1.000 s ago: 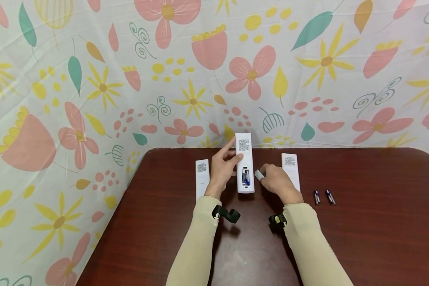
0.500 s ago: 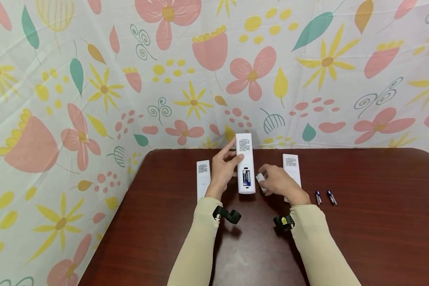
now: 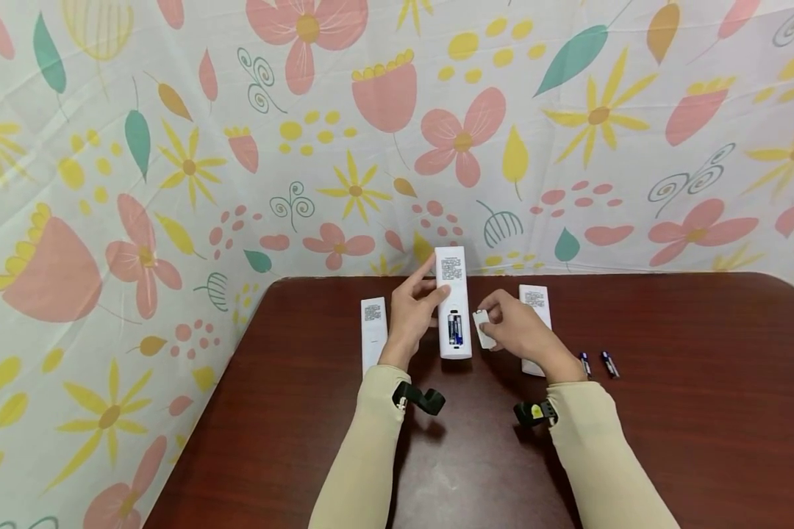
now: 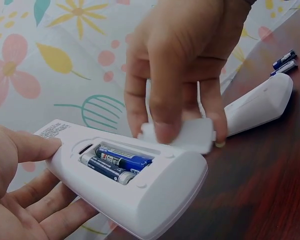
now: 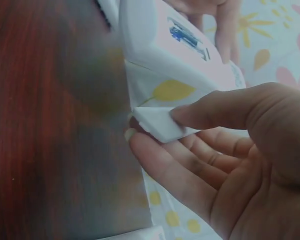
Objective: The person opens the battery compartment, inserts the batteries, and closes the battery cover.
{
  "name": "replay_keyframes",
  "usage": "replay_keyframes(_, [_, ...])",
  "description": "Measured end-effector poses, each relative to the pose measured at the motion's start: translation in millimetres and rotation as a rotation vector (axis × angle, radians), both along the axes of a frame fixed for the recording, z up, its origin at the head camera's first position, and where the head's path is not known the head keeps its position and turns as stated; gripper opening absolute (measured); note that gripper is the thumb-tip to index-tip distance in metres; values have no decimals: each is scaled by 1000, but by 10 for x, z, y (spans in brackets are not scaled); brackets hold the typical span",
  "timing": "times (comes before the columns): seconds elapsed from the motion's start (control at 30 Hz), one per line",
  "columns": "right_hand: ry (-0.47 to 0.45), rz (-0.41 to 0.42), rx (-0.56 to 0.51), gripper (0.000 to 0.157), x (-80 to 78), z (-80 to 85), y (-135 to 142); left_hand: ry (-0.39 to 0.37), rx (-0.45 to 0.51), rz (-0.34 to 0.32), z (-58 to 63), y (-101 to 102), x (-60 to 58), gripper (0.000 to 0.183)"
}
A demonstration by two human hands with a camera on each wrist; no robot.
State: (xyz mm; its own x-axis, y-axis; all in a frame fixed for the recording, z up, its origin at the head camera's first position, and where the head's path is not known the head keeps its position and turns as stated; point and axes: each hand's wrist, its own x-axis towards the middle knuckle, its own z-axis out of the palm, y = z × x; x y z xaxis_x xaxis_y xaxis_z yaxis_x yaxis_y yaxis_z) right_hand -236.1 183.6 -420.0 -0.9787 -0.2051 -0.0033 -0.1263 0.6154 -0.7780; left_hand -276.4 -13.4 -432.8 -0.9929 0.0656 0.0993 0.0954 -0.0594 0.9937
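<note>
My left hand (image 3: 410,312) grips a white remote control (image 3: 452,294) by its side, thumb over its back face. The back faces up, and its battery compartment is uncovered. Two blue-and-silver batteries (image 4: 115,162) lie side by side in that compartment. Just right of the remote, my right hand (image 3: 516,327) pinches a small white battery cover (image 3: 483,328) between thumb and fingers. In the right wrist view the thumb presses on the cover (image 5: 162,122) with fingers beneath it. The cover is held apart from the remote in the head view.
Another white remote (image 3: 373,334) lies on the dark wooden table (image 3: 271,441) to the left. A third remote (image 3: 536,297) lies to the right, partly hidden by my right hand. Two loose batteries (image 3: 609,364) lie farther right. A flowered cloth (image 3: 370,147) hangs behind the table.
My right hand has shifted slightly right, and the battery cover in it has turned so its flat face shows. The left hand and its remote have stayed in place.
</note>
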Motion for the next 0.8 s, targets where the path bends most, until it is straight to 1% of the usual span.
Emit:
replay_keyframes(0.1, [12, -14, -52, 28, 0, 10, 13, 4, 4, -1, -8, -6, -8, 60])
replay_keyframes(0.27, [28, -12, -152, 27, 5, 17, 22, 9, 7, -1, -10, -18, -16, 60])
replay_keyframes(0.37, [51, -10, -193, 27, 6, 19, 25, 5, 6, 1, -7, -22, -17, 60])
replay_keyframes(0.53, [75, 11, -265, 27, 6, 34, 20, 5, 2, 0, -4, -20, -9, 60])
replay_keyframes(0.7, [80, 57, -333, 27, 9, 42, 3, 9, 0, 2, -5, -16, -4, 60])
replay_keyframes(0.8, [75, 83, -355, 26, 12, 42, -15, 8, 0, 8, -5, -13, -4, 60])
